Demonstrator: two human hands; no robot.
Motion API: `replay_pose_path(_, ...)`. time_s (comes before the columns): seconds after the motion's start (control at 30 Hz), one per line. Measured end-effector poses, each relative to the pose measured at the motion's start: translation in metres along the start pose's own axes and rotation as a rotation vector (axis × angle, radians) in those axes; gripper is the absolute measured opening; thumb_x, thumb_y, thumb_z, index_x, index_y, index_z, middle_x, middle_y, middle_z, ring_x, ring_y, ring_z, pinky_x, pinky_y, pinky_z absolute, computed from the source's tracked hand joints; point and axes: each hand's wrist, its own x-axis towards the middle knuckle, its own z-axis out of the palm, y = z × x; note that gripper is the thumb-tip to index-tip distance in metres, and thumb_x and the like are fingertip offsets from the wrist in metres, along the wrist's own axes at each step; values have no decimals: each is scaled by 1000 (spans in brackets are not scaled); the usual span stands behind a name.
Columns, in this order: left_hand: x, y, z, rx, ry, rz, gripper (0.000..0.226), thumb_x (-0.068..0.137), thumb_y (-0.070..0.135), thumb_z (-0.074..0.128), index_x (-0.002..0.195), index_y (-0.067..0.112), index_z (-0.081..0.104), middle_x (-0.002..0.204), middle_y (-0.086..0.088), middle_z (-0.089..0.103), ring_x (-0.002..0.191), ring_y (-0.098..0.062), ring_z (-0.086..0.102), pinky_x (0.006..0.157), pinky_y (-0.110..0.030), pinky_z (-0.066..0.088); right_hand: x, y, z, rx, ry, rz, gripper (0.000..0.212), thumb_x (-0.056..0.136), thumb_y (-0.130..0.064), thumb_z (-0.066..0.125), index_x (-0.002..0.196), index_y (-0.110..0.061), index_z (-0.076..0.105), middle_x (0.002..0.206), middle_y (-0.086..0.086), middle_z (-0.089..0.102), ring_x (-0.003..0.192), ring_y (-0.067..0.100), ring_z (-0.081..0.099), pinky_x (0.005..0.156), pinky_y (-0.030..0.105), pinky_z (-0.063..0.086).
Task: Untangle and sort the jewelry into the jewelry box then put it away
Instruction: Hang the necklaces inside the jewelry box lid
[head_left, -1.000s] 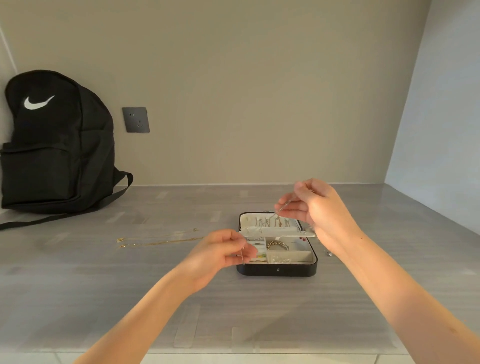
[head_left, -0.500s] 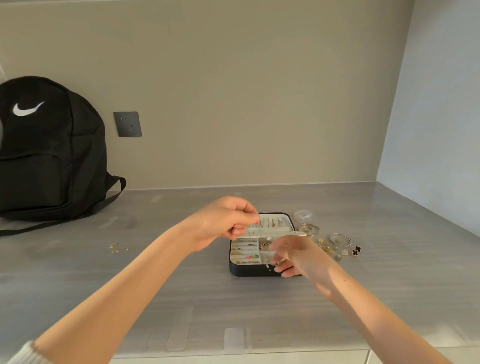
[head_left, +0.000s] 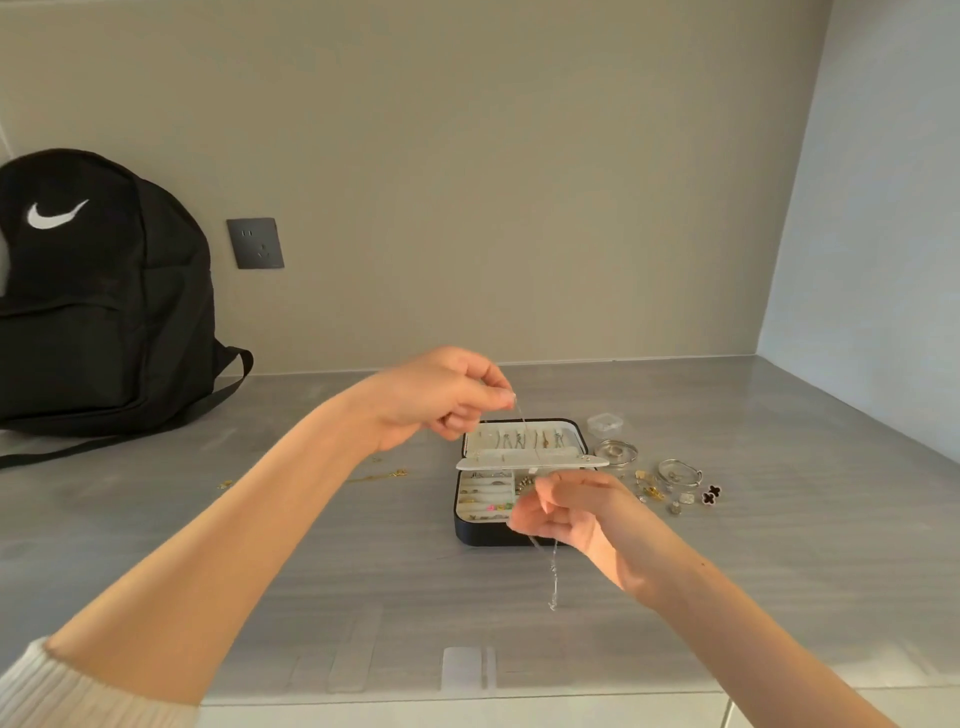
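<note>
**A:** Grey surface (head_left: 311, 571), beige wall, a black backpack (head_left: 104, 312) far left. Where's the piece being sorted?

**B:** The silver chain (head_left: 554, 574) is strung between both hands above the open jewelry box (head_left: 483, 535). The left hand (head_left: 441, 400) pinches its top end. The right hand (head_left: 566, 512) pinches it lower down, and the tail dangles in front of the box.

**A:** How will it handle?

**B:** Featherlight, limp and slippery, I'd guess, and quick to knot. It's best held near the ends and kept taut.

**A:** Room to move?

**B:** Plenty toward the near edge. Loose bangles and earrings (head_left: 675, 478) crowd the box's right side, and a gold chain (head_left: 379, 475) lies to its left. The raised flap (head_left: 530, 461) could snag the tail.
</note>
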Motion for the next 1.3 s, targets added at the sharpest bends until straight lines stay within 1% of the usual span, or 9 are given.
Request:
replay_pose_path(0.2,-1,-15,-25,-123,174,-25,9,91,5,51,83,9,51,44,8,26,40,-8,27,46,-20,16,-9,-3,-31,359,-27,6,33,49,-15,86,55,-5,56,75,19,66,72,33,67,79,47,55)
replay_pose_path(0.3,0,-28,-27,-119,173,-57,10,91,5,50,82,8,52,44,8,28,41,-8,28,44,-19,18,-12,-10,-44,461,22,-38,41,36,-18,93,60,-6,62,72,15,64,64,27,65,64,38,58)
replay_pose_path(0.4,1,-41,-21,-124,147,-60,10,91,6,51,82,8,53,45,6,32,42,-9,31,42,-17,22,-12,-25,-47,293,140,-141,39,42,-26,93,67,-8,70,66,8,61,57,19,61,51,26,53)
replay_pose_path(0.5,6,-51,-16,-180,147,-59,10,92,6,51,82,8,54,48,3,37,44,-10,35,42,-17,27,-8,-47,-44,-6,290,-301,10,80,-14,64,78,-4,68,58,4,56,54,18,50,47,22,46)
replay_pose_path(0.63,17,-61,-15,-202,149,-55,11,92,7,52,81,8,55,50,2,42,47,-11,40,45,-18,32,17,-86,-36,-586,490,-532,21,95,-11,51,82,-16,66,61,1,59,58,14,52,64,27,46)
replay_pose_path(0.83,54,-74,-17,-279,247,-69,12,91,6,52,81,8,57,54,0,45,49,-11,40,48,-19,34,73,-126,-9,-143,244,-398,23,98,-6,41,83,-5,57,69,8,61,68,19,64,74,31,58)
replay_pose_path(1.1,97,-108,-10,-427,233,-133,7,91,17,56,89,11,61,68,0,52,60,-9,48,53,-19,38,138,-143,16,-498,210,-306,21,96,-7,46,82,-9,62,60,3,50,45,9,54,54,22,53)
replay_pose_path(1.2,107,-123,-6,-226,280,-174,15,92,21,55,105,15,61,90,4,61,79,-8,55,64,-20,40,153,-143,19,-566,200,-337,23,95,-7,47,79,-10,63,57,1,50,44,8,52,52,21,51)
replay_pose_path(1.3,122,-146,-1,453,338,-126,19,92,24,50,103,21,65,107,4,61,100,-15,56,83,-27,44,165,-141,17,-625,227,-337,21,94,-10,49,81,-13,65,55,-2,49,44,7,50,50,20,49)
